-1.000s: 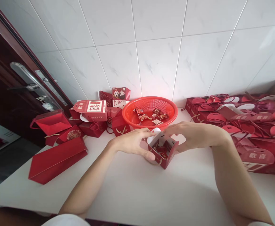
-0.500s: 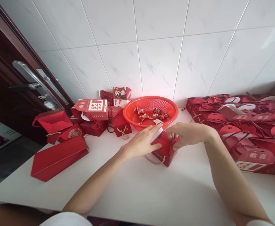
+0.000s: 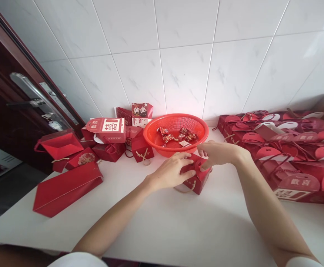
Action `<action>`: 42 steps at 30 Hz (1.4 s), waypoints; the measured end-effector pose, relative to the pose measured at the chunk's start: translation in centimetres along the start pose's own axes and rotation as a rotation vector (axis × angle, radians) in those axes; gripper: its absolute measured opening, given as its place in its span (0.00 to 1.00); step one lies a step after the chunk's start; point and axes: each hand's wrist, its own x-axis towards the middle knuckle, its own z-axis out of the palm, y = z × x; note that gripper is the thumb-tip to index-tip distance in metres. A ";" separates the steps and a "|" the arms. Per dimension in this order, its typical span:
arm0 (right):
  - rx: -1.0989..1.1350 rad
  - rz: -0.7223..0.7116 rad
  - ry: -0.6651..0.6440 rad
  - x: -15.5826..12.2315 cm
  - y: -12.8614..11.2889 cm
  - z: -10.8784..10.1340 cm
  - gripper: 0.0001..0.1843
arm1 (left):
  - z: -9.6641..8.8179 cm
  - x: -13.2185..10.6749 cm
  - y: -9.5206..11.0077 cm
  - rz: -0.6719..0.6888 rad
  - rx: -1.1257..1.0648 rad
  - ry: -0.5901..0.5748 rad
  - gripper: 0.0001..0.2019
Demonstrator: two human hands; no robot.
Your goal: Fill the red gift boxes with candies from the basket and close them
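Note:
A small red gift box [image 3: 201,182] with a twisted cord handle stands on the white table between my hands. Its top flaps are folded inward. My left hand [image 3: 170,171] grips the box's left side, thumb at the near edge and fingers over the top. From the right, my right hand [image 3: 219,153] curls over the box, its thumb pressed on the top flap; some of its fingers are hidden behind the box. Just beyond sits a red plastic basket [image 3: 175,119] with several wrapped sweets [image 3: 191,137] inside.
Many red gift boxes [image 3: 297,181] stand packed together on the right. More boxes [image 3: 110,129] are piled at the back left, and a long red box [image 3: 67,189] lies nearer. A tiled wall [image 3: 184,74] closes off the back; a dark door [image 3: 9,100] is at left.
The box's top flaps have been folded down, and the white inner side of one flap no longer shows. My right hand has shifted slightly left. The camera view moved a little.

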 end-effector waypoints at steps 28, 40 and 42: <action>0.279 -0.097 -0.022 0.7 5.6 4.8 0.20 | -1.8 1.0 -2.1 -0.058 -0.278 -0.224 0.22; 0.988 -0.250 0.373 3.4 5.8 12.0 0.19 | -2.0 0.1 -0.5 -0.174 -0.064 -0.200 0.25; 1.057 -0.234 0.396 3.9 5.4 12.1 0.22 | -1.9 0.3 -0.7 -0.158 -0.117 -0.172 0.24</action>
